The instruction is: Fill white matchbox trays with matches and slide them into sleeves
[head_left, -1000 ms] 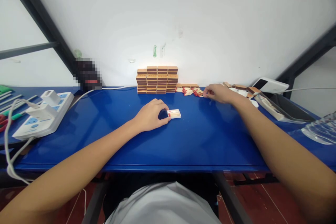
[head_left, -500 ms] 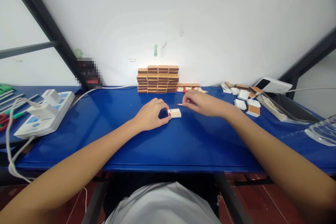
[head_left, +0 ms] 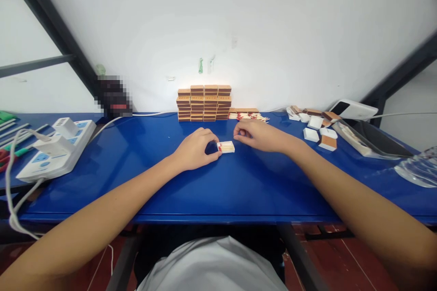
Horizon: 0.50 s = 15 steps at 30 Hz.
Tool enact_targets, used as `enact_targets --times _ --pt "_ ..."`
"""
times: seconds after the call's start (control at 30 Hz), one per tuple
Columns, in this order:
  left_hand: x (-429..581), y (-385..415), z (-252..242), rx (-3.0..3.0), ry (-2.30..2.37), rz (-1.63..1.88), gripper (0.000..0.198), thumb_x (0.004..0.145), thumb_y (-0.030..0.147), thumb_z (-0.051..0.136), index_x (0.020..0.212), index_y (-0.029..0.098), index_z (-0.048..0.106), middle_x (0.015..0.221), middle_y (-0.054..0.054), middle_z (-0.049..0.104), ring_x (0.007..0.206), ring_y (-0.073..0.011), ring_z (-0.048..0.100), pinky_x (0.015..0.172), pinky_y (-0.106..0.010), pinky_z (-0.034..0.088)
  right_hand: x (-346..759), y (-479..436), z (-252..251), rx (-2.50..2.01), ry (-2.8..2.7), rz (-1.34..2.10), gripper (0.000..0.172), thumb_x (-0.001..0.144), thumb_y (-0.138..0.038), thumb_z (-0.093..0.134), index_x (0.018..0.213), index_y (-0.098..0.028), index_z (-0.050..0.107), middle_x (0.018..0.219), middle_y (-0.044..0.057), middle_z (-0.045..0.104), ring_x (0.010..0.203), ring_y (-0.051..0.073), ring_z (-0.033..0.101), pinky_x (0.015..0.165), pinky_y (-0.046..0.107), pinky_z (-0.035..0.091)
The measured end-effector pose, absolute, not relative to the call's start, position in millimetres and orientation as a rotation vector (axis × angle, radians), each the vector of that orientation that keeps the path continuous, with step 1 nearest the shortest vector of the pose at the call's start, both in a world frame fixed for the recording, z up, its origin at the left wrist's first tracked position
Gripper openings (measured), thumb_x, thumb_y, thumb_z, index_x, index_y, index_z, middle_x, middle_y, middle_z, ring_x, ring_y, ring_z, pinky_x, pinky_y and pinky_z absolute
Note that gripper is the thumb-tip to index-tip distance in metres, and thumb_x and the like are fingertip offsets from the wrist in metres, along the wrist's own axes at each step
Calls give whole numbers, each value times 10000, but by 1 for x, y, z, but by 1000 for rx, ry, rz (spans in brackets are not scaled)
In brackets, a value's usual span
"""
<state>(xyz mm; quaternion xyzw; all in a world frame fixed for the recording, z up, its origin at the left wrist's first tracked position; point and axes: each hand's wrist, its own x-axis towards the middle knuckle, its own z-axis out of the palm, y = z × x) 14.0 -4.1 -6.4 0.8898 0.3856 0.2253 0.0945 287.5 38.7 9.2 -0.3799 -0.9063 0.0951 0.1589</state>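
Observation:
A small white matchbox tray with red-tipped matches in it lies on the blue table. My left hand pinches its left end between thumb and fingers. Just up and right of the tray is my right hand, its fingers curled and thumb drawn in; no match shows at the fingertips. Behind it, a heap of loose matches lies by the wall, partly covered by that hand. To the left of the heap rises a stack of brown matchboxes.
At the right lie several white trays and brown sleeves, a white device, a black-and-white pouch and clear plastic. On the left are a power strip with white cables and red-handled scissors.
The match that stuck out of my right fingertips is no longer visible there. My right hand has shifted slightly toward the left. My left hand stays on the tray.

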Motion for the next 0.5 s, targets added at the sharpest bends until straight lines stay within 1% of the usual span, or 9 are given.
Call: enact_targets --times 0.1,0.23,0.37,0.5 --pt "14 -5 -5 2633 1157 651 231 968 390 743 1118 214 736 1174 -82 756 1091 -293 660 944 -455 558 305 56 7 -1229 -2518 193 188 995 -311 572 939 -198 712 874 89 726 760 230 632 713 343 439" --pt "14 -5 -4 2624 1157 632 256 974 412 739 1136 213 743 1205 -88 757 1113 -299 662 944 -463 563 327 80 -3 -1361 -2464 29 251 992 -264 549 1066 -166 768 988 127 751 782 236 641 728 344 433" --pt "14 -5 -5 2620 1168 614 253 970 405 748 1123 204 743 1194 -90 758 1113 -301 661 936 -463 565 336 93 -14 -1352 -2494 63 308 1000 -250 549 1181 -170 785 978 111 754 803 238 647 745 338 444" --pt "14 -4 -6 2623 1168 620 261 976 417 746 1124 202 740 1195 -88 755 1109 -294 658 940 -461 563 336 97 -19 -1333 -2487 64 290 1008 -246 554 1169 -158 778 966 110 749 803 236 644 746 336 446"
